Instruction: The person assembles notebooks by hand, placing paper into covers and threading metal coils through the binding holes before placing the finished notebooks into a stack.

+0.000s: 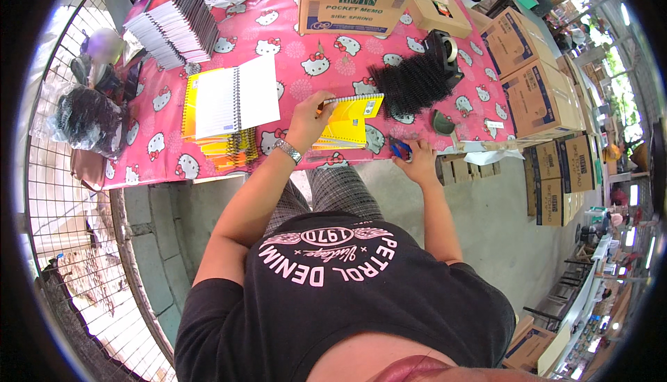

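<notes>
My left hand point(310, 119), with a metal watch at the wrist, is closed on the spiral edge of a yellow notebook point(368, 108). That notebook lies tilted over more yellow covers point(344, 132) at the table's near edge. Right of it, my right hand point(419, 162) is closed around small blue-handled pliers point(399, 148), whose jaws are too small to make out. A heap of black spiral coils point(410, 85) lies just beyond. To the left, an opened spiral notebook with white pages point(240, 97) rests on a stack of yellow notebooks point(226, 149).
A pink patterned cloth point(306, 45) covers the table. Toward the back stand a tall stack of spiral notebooks point(177, 24) and a cardboard box point(354, 7). A black tape dispenser point(445, 59) sits by the coils, near a dark green half-round piece point(442, 123). Cartons point(545, 101) are piled at the right.
</notes>
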`<state>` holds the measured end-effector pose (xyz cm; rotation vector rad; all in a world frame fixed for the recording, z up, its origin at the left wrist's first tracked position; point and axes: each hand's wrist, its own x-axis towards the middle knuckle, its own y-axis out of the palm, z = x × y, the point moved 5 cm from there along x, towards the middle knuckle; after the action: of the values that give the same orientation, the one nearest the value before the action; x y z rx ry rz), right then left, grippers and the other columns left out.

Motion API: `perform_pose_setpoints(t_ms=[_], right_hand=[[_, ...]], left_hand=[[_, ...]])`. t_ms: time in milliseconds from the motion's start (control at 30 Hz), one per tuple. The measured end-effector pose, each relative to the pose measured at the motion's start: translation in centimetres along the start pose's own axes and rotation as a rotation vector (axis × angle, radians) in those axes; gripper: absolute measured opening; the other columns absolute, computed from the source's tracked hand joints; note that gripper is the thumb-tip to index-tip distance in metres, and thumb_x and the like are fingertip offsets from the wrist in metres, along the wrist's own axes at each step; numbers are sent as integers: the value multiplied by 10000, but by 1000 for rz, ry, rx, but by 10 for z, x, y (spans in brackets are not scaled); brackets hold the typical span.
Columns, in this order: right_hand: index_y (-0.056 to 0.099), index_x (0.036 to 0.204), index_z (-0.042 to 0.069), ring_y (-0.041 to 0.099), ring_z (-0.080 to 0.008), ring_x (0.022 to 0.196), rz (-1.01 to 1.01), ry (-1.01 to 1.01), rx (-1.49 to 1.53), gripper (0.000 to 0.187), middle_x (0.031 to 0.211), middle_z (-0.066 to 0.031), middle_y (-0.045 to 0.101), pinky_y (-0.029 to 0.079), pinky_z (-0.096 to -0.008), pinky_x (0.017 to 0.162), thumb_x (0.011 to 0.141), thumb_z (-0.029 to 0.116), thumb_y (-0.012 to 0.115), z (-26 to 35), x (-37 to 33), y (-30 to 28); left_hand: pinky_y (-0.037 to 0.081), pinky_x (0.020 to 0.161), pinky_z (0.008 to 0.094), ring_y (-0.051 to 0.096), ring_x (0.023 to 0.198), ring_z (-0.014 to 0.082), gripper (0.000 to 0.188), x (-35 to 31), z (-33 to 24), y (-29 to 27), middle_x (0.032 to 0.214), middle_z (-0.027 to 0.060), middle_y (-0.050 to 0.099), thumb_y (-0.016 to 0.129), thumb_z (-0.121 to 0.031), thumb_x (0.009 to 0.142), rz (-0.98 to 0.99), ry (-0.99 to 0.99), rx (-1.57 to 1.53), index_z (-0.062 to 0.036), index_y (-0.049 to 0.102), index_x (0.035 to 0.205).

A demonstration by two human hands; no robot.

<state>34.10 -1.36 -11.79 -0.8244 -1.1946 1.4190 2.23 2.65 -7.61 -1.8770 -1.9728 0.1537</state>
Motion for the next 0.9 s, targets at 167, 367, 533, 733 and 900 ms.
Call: perform_pose_setpoints(t_ms=[167, 367, 533, 733, 900], right_hand=[[595, 1193, 54, 587, -336, 972, -88, -61, 596, 520, 1094, -171, 581, 477, -427, 838, 737, 228, 774, 60, 5, -34], [597, 1203, 31, 588, -322, 1010, -222, -321, 527, 539, 1118, -157, 590, 472, -409, 868, 729, 218, 771, 162, 21, -57], [597, 1211, 12, 596, -317, 983, -225, -350, 297, 525, 1085, -138, 606, 473, -414, 863, 753, 217, 752, 182, 27, -60], [586, 1231, -7, 650, -217, 852, 478, 209, 1574, 414, 1084, -102, 653, 517, -341, 751, 879, 193, 671, 158, 29, -23], [583, 1257, 22, 634, -226, 959, 237, 78, 1396, 431, 1074, -121, 647, 492, -322, 845, 855, 129, 696, 126, 26, -20]], left_hand=[[525, 737, 344, 659, 820, 246, 253, -6, -7, 3, 948, 150, 665, 665, -159, 900, -2, -43, -46, -9, 615, 1097], [539, 747, 340, 677, 835, 237, 214, -6, 3, 0, 946, 147, 676, 691, -105, 851, -30, -63, -51, 9, 653, 1028], [544, 692, 321, 682, 788, 234, 217, -10, 11, 2, 965, 146, 680, 669, -41, 826, -99, -2, -73, 4, 654, 1038], [540, 673, 327, 678, 756, 239, 218, -16, -14, -7, 998, 148, 671, 668, -32, 827, -139, 100, 99, -9, 658, 1043], [533, 572, 311, 677, 749, 204, 120, -39, -67, -53, 1121, 177, 629, 648, -29, 867, -412, 153, 156, -8, 636, 985]])
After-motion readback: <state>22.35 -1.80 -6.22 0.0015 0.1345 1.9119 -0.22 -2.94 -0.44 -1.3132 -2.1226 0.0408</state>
